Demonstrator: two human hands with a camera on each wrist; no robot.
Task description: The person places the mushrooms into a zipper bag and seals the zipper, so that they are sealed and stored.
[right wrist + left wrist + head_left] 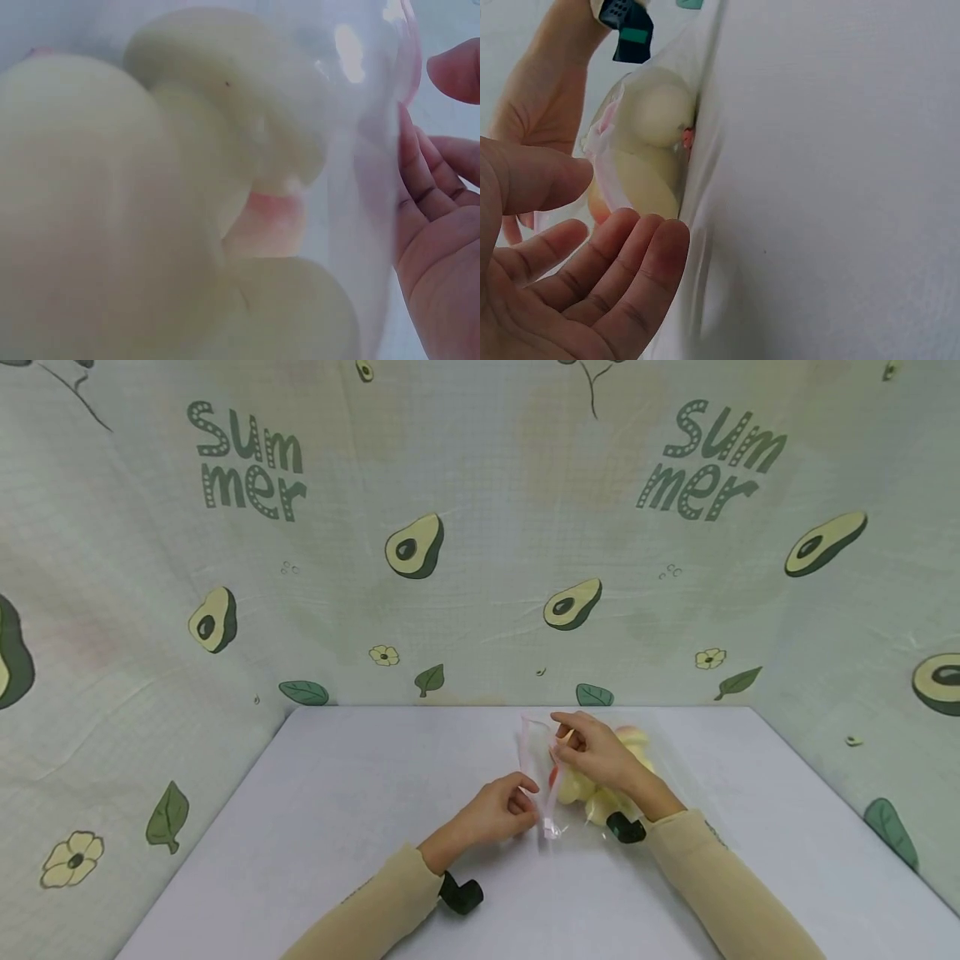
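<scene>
A clear zip bag (581, 837) with a pink zip strip (552, 797) lies on the table, its mouth facing left. Several pale yellow, rounded, fruit-like pieces (75, 187) fill it, with a touch of red among them. My left hand (501, 810) is beside the bag's mouth, fingers loosely bent and thumb apart, nothing between them in the left wrist view. Over the mouth's far part reaches my right hand (592, 752), index finger extended. In the right wrist view a gap shows between its thumb (457, 71) and fingers, close to the pink edge.
The white table (375, 793) extends around the bag. Behind and at both sides hangs a pale cloth (480, 635) printed with avocados and leaves. A dark wrist device (461, 895) sits at the left cuff, another (626, 828) at the right, overlapping the bag.
</scene>
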